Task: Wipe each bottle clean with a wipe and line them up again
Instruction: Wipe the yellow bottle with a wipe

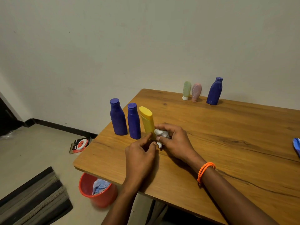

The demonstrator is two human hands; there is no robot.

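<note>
No legible text, even on the floor box.

- Three blue bottles are standing on the table: one at the far left, one right next to it, and one far off on the right.
- One yellow bottle is standing beside the two blue ones on the left.
- One green tube and one pink tube are standing side by side at the far edge.
- One white wipe is showing.
- Two hands are showing, the left hand and the right hand.
- One red bin is sitting on the floor.
</note>
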